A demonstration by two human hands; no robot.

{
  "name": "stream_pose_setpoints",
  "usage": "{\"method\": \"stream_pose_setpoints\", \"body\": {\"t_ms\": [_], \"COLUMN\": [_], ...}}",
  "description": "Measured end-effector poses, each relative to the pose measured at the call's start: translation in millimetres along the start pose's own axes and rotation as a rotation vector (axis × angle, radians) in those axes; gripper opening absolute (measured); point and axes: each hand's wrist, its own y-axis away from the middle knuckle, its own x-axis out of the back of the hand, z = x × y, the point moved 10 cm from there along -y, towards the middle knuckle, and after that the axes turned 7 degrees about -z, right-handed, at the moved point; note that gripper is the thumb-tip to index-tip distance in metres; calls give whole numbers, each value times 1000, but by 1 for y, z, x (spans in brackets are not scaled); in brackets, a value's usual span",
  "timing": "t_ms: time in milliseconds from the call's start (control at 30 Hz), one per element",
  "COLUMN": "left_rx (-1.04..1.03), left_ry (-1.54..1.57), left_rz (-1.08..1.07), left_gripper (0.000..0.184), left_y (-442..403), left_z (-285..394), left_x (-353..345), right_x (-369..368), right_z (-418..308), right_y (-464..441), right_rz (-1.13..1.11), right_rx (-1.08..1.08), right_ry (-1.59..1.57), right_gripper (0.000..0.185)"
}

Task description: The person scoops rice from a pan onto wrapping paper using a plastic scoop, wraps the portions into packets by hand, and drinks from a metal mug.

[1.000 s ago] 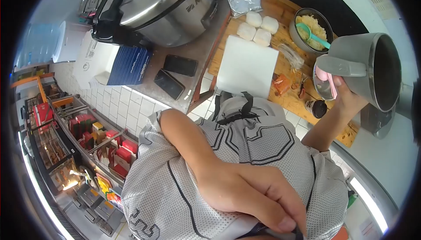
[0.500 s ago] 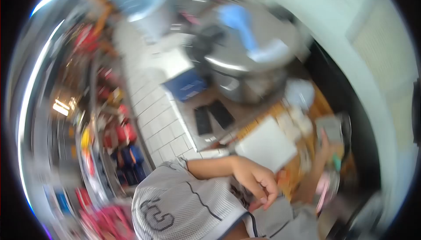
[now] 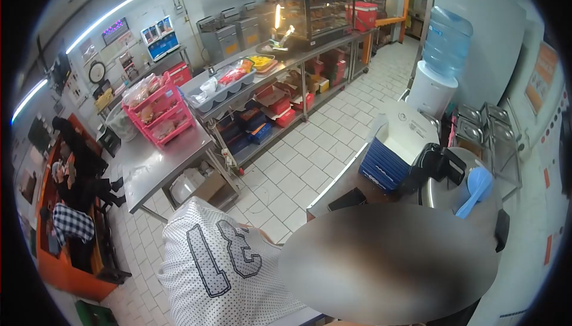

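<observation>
Neither of my hands shows; a large blurred oval (image 3: pixel 387 263) hides the lower right of the head view. Beside it, a white mesh jersey sleeve (image 3: pixel 220 254) with dark numerals fills the lower middle. Just past the blur, a dark blue box (image 3: pixel 380 164) with a raised white flap (image 3: pixel 412 129) stands on the counter. To its right are a black handled object (image 3: pixel 442 165) and a round metal lid (image 3: pixel 462 156). A blue plastic scoop (image 3: pixel 476 188) rests on the lid. Near the counter's edge lies a flat black object (image 3: pixel 347 199), partly covered.
A steel table (image 3: pixel 161 177) holds pink crates (image 3: pixel 159 111). Behind it, a long shelf counter carries a grey tray (image 3: pixel 220 90) of packets and a lit display case (image 3: pixel 313 13). A water dispenser (image 3: pixel 434 87) stands right. Seated people (image 3: pixel 74 207) are at far left. White tiled floor (image 3: pixel 292 165) lies between.
The view has swung up and left and sharpened. Two hands seen earlier, one curled below the sleeve and one farther right, are now out of sight, as is the white square surface.
</observation>
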Motion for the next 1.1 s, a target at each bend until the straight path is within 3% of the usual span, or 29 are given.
{"method": "stream_pose_setpoints", "body": {"t_ms": [367,600,667,700,733,833,900,933,967,1033,1100], "left_rx": [-307,-270,-187,-125,-40,324,509,572,623,675,689], "left_ry": [-137,-145,-143,-141,-145,-182,-247,-288,-342,-452,-545], "left_rz": [-61,-158,-210,-256,-283,-267,-299,-330,-377,-498,-620], "left_gripper": [35,39,39,40,40,42,43,43,44,45,46], "left_y": [-101,-95,-68,-47,-25,60,103,115,122,120,104], "left_z": [141,134,100,80,53,-38,-79,-93,-104,-111,-104], "left_x": [-7,-35,-45,-55,-56,-29,1,13,24,37,41], "right_x": [21,92,102,101,82,110,137,143,143,133,120], "right_z": [4,-21,-26,-26,-41,35,95,110,87,30,-15], "right_y": [19,107,167,210,256,399,527,582,604,602,605], "right_rz": [34,213,143,108,-278,-442,-278,-83,-71,21,197], "right_rx": [29,41,-11,-75,-187,-697,-886,-857,-970,-1214,-1408], "right_ry": [-37,-272,-447,-588,-157,-130,-379,-556,-344,-316,-658], "right_gripper": [46,41,39,38,34,36,37,39,47,55,56]}}
